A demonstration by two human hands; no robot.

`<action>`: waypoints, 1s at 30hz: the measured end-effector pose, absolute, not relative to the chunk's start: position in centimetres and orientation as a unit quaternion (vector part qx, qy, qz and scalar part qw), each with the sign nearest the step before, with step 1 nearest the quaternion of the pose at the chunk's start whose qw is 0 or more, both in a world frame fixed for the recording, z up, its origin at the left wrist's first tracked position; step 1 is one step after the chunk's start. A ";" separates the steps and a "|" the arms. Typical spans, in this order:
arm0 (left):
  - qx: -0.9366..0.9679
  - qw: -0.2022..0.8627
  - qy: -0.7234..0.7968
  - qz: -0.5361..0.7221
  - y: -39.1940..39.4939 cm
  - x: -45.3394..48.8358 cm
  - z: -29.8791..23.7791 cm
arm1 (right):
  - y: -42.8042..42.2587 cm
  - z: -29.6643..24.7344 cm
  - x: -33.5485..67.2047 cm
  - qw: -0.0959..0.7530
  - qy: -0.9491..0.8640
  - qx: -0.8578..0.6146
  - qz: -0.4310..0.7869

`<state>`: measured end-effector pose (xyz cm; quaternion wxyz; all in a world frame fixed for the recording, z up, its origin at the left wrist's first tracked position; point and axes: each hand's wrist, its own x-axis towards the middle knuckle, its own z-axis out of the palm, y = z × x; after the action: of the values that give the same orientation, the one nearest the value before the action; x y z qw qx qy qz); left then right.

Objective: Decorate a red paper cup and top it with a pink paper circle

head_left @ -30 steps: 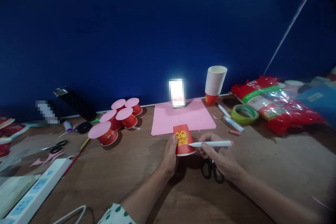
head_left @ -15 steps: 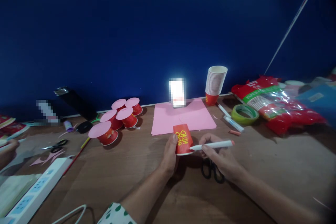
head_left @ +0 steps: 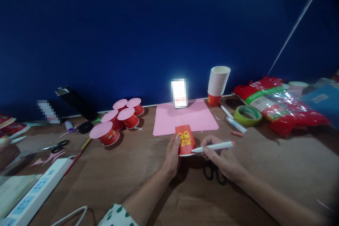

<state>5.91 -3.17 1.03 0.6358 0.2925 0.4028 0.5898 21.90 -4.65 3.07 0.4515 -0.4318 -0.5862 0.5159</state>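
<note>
A red paper cup (head_left: 186,139) with a yellow double character is gripped by my left hand (head_left: 172,153), its white rim facing down toward me. My right hand (head_left: 221,157) holds a white marker (head_left: 215,147) with a red end; its tip touches or nearly touches the cup near the rim. Under my right hand the black handles of a pair of scissors (head_left: 215,173) show on the table, the blades hidden. Just behind the cup lie pink paper sheets (head_left: 169,116).
Several red cups with pink discs (head_left: 101,130) stand left. A stack of cups (head_left: 218,84), green tape roll (head_left: 247,114), markers and a red cup package (head_left: 267,102) are right. A power strip (head_left: 39,190) and another person's hand (head_left: 9,153) are at far left.
The marker has shifted very slightly, its tip staying near the cup's rim. At far left the other person's hand has moved a little. My left hand keeps its grip on the cup.
</note>
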 end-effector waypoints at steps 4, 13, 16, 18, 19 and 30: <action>0.304 0.627 0.403 0.593 -3.1 5.9 0.8 | -4.8 3.4 21.8 0.428 -0.599 -0.438 0.516; 0.294 0.629 0.412 0.590 -3.2 5.9 0.7 | -4.7 3.1 21.9 0.444 -0.596 -0.437 0.506; 0.300 0.626 0.407 0.593 -3.1 5.9 0.6 | -4.8 3.2 21.9 0.439 -0.597 -0.438 0.508; 0.305 0.628 0.403 0.591 -3.1 5.9 0.5 | -4.7 3.0 21.9 0.451 -0.594 -0.431 0.508; 0.305 0.629 0.403 0.590 -3.1 5.8 0.5 | -4.7 2.9 22.0 0.457 -0.590 -0.430 0.508; 0.308 0.620 0.407 0.595 -3.1 5.9 0.9 | -4.6 2.8 21.8 0.456 -0.586 -0.432 0.513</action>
<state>5.94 -3.07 0.89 0.6202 0.3084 0.4074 0.5952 21.78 -4.61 2.77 0.4560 -0.4319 -0.5856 0.5125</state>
